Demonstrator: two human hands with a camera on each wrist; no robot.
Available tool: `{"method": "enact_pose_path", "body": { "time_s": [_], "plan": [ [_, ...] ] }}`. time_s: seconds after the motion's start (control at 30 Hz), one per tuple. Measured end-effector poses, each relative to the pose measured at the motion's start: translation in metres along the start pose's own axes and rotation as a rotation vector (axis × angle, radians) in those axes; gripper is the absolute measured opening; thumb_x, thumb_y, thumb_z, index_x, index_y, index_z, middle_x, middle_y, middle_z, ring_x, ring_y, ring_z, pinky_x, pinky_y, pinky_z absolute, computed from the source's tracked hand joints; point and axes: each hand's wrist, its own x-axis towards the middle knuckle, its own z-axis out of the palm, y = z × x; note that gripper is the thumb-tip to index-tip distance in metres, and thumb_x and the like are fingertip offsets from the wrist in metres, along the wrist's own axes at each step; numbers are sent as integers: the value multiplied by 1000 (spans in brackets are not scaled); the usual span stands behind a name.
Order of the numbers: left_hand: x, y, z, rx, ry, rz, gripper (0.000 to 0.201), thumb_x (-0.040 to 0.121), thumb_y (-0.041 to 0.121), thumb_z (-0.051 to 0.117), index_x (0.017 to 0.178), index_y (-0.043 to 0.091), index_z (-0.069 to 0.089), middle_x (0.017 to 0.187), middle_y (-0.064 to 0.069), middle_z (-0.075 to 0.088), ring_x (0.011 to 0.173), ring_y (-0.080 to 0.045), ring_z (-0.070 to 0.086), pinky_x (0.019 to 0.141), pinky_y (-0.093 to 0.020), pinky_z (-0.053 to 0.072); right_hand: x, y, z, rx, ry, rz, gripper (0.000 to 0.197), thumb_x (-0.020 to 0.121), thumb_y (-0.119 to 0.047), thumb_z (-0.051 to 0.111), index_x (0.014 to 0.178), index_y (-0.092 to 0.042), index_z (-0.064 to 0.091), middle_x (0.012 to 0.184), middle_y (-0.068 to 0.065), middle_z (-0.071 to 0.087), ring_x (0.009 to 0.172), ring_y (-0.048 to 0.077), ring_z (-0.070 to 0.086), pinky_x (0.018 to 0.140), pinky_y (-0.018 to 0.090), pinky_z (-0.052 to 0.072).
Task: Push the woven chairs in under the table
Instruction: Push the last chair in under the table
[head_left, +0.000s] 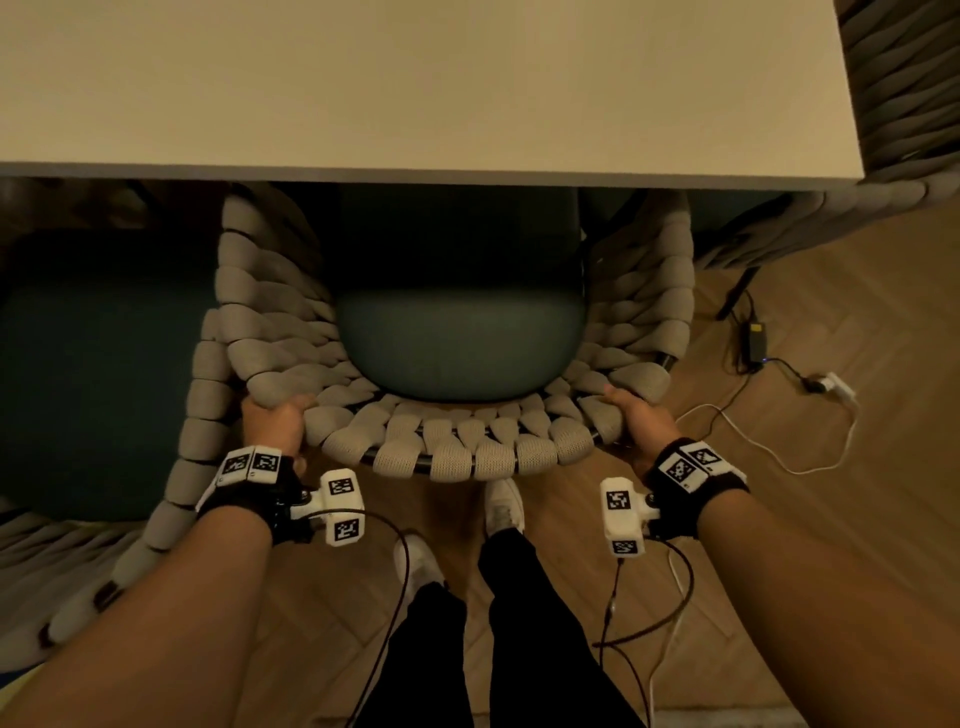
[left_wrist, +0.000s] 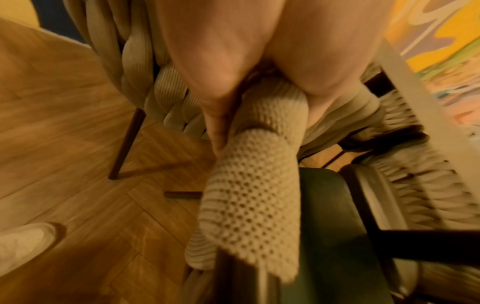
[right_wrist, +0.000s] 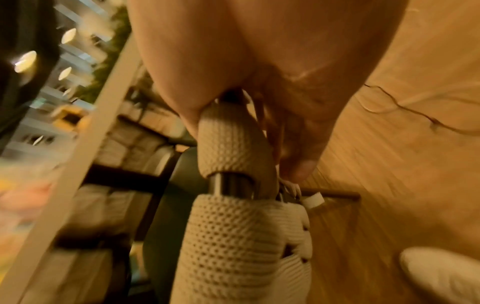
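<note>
Head camera looks down on a woven chair (head_left: 452, 447) with a dark green seat cushion (head_left: 460, 338), its front part already beneath the pale table (head_left: 415, 83) and its curved back toward the person. Each hand is clamped on the back rim: the left hand (head_left: 272, 421) at the left corner, the right hand (head_left: 641, 418) at the right corner, well apart. Both wrist views show fingers wrapped round the knitted cord on the rim, blurred. A second woven chair (head_left: 171, 457) stands just beside on the left, another (head_left: 904, 104) past the table's right end. White shoes (head_left: 504, 506) stand on the wooden floor (head_left: 779, 545), where a charger and cables (head_left: 756, 338) lie.
</note>
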Motion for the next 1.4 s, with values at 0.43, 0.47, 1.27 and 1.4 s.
{"method": "enact_pose_path", "body": {
  "time_s": [0.43, 0.47, 1.27, 1.4],
  "plan": [
    [-50, -9, -4, -122, 56, -137, 61, 96, 4, 55, 149, 28, 36, 151, -13, 40, 130, -42, 46, 86, -59, 55, -33, -6, -18, -205, 18, -76, 35, 93, -19, 61, 119, 5, 56, 104, 21, 68, 83, 29, 69, 66, 32, 56],
    [-49, -10, -5, -126, 48, -138, 62, 96, 4, 55, 149, 28, 36, 150, -12, 41, 130, -42, 46, 86, -58, 55, -34, -6, -18, -218, 15, -78, 36, 94, -20, 61, 119, 4, 56, 106, 21, 68, 86, 29, 69, 66, 31, 56],
    [-56, -166, -298, 83, 138, -43, 19, 93, 1, 57, 77, 9, 63, 72, -16, 64, 57, -23, 58, 56, -30, 50, -130, 123, 134, -1048, -239, 18, 15, 96, -6, 51, 93, -3, 66, 86, 17, 68, 73, 25, 62, 60, 30, 49],
    [-23, -188, -393, 76, 149, -70, 20, 95, 1, 55, 78, 8, 63, 74, -16, 63, 58, -23, 56, 58, -32, 49, -176, 187, 227, -986, -308, -22, 12, 93, -15, 60, 100, -5, 63, 83, 15, 69, 78, 28, 65, 70, 34, 51]
  ]
}}
